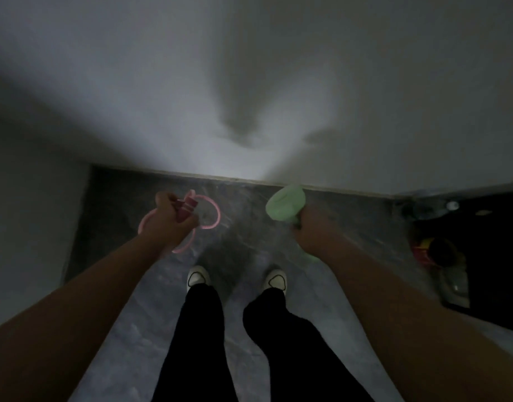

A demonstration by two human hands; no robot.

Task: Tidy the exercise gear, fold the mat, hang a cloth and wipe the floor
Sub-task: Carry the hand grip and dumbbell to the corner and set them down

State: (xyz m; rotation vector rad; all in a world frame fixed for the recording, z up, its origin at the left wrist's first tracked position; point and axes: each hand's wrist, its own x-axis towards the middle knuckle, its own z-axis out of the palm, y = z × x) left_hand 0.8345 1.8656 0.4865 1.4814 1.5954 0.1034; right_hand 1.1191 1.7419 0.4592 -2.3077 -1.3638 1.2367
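Note:
My left hand [168, 219] grips a pink skipping rope [213, 216] by its dark red handles, and the rope's loops hang around the fist. My right hand [313, 227] grips a pale green dumbbell [284, 203] by its bar, with one head sticking out toward the wall and the other end showing below the wrist. Both hands are held out in front of me above the grey marbled floor [240, 245]. The room is dim.
A pale wall [249, 97] rises just ahead, meeting the floor at a skirting line. My feet in white shoes [197, 277] stand close to it. At the right is a dark shelf or recess [440, 250] with bottles and small colourful things, blurred.

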